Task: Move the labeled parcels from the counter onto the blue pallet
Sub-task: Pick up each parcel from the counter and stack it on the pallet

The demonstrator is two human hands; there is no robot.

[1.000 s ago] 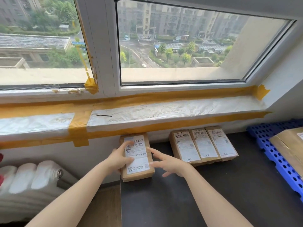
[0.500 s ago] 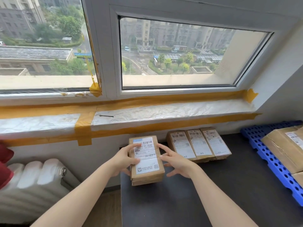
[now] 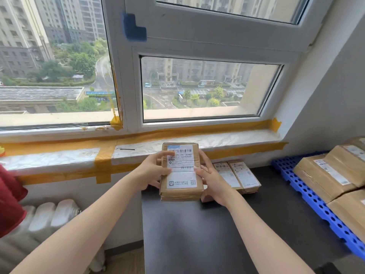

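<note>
While you look down, your left hand [image 3: 153, 171] and your right hand [image 3: 212, 179] hold one brown parcel [image 3: 180, 173] between them, up off the dark counter [image 3: 197, 234]. Your left fingers curl around its left edge, with one fingertip on the white label [image 3: 181, 166] (the bar code side faces you). Your right fingers wrap its right edge, thumb on top. Just past your right fingers, more labeled parcels [image 3: 236, 176] lie flat on the counter. Farther right of those fingers, the blue pallet [image 3: 310, 198] bears bigger brown boxes [image 3: 327, 173].
</note>
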